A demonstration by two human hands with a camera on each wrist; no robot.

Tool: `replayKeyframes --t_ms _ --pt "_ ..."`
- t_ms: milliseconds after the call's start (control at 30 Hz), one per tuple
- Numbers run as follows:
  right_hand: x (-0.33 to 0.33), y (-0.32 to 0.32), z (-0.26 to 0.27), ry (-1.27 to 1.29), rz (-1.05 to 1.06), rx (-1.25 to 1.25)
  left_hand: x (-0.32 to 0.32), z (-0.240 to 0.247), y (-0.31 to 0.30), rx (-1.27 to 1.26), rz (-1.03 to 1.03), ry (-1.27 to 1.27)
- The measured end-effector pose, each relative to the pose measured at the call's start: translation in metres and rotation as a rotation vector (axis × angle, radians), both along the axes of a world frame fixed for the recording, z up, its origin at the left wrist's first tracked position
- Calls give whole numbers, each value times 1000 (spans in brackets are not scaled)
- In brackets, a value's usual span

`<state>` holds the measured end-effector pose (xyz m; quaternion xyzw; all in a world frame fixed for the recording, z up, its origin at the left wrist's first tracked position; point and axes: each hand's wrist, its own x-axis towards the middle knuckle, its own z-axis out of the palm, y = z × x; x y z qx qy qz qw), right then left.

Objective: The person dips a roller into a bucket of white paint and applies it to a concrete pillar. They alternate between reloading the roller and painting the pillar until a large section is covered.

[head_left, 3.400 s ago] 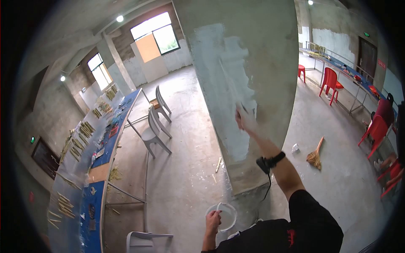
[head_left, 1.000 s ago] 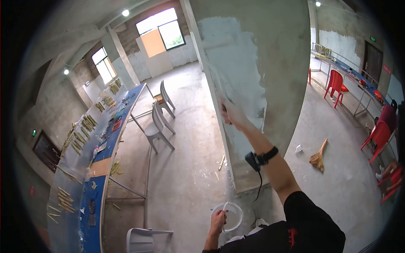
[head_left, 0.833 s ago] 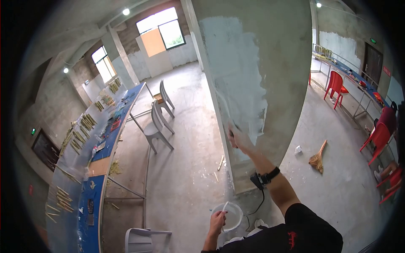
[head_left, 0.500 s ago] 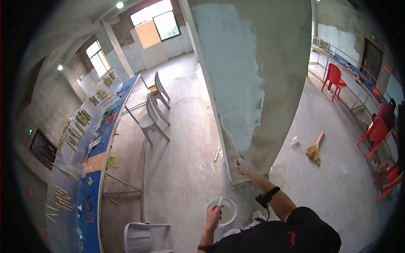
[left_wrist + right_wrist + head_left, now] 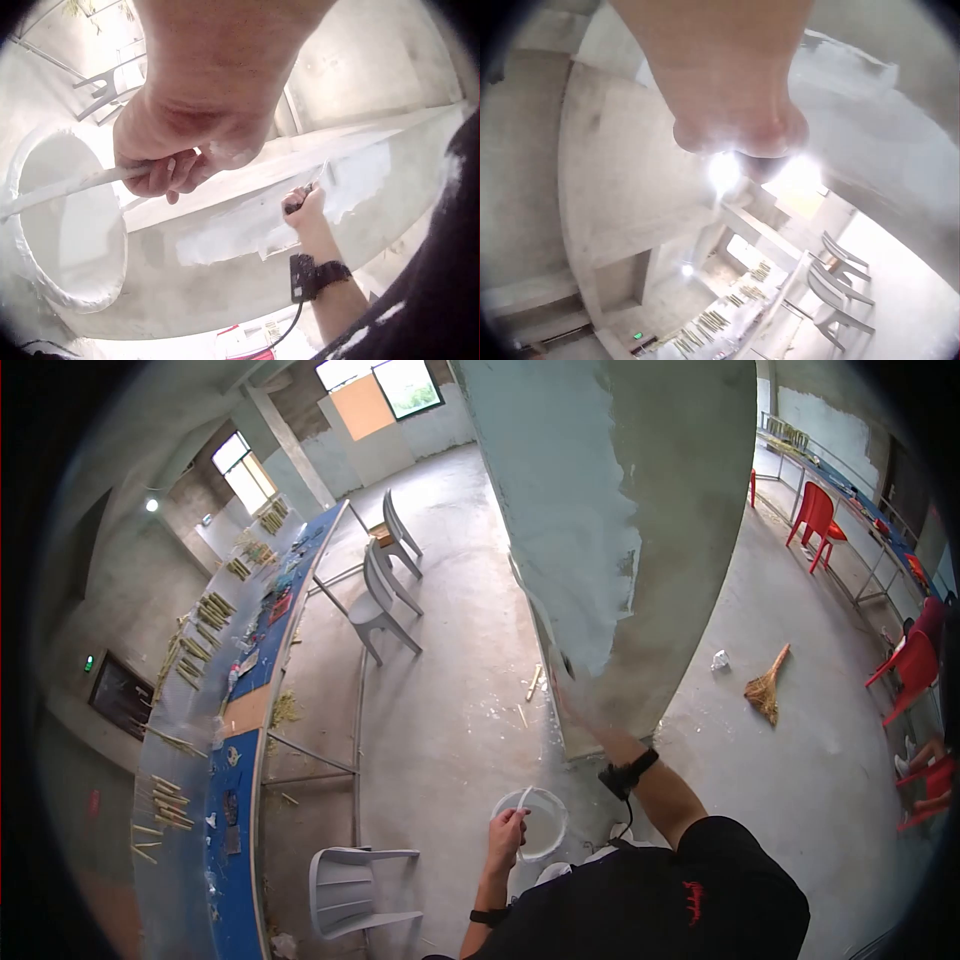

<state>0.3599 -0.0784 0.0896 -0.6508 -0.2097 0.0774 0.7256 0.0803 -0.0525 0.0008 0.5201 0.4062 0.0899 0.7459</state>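
My left hand [image 5: 508, 835] grips the thin white handle [image 5: 82, 181] of a white bucket [image 5: 563, 830]. Pale, wet-looking stuff coats the bucket's rim in the left wrist view. My right hand [image 5: 304, 206] is wrapped round the dark handle of a trowel [image 5: 322, 172], whose thin blade lies at the coated wall face of a column [image 5: 680, 540]. In the head view this hand is blurred, low by the column's left edge. A whitish coat [image 5: 560, 490] covers much of the face's left part, with bare grey to its right. In the right wrist view the forearm hides the trowel.
Left stands a long blue-topped table [image 5: 235, 790] with bundled sticks along it. Grey chairs [image 5: 375, 610] stand beside it, another [image 5: 345, 890] nearer. A straw broom [image 5: 765, 695] lies on the floor at right, near red chairs [image 5: 815, 515] and a seated person. A cable hangs from the right wrist.
The right hand has swept down the column's left side with the trowel, down to its lower end. The head view has tilted downward. The left hand keeps its grip on the bucket handle.
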Motion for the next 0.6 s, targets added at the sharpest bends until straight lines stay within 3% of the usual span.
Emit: replayKeyframes --t_ms 133,267,400,600 --pt "30 30 74 -20 98 3 4 5 4 24 -10 -6" --pt "39 46 94 34 213 37 4 6 8 17 -5 -11" --pt "28 41 71 36 196 43 4 4 11 44 27 -7" --pt "11 25 -38 72 141 -159 6 10 11 34 43 22"
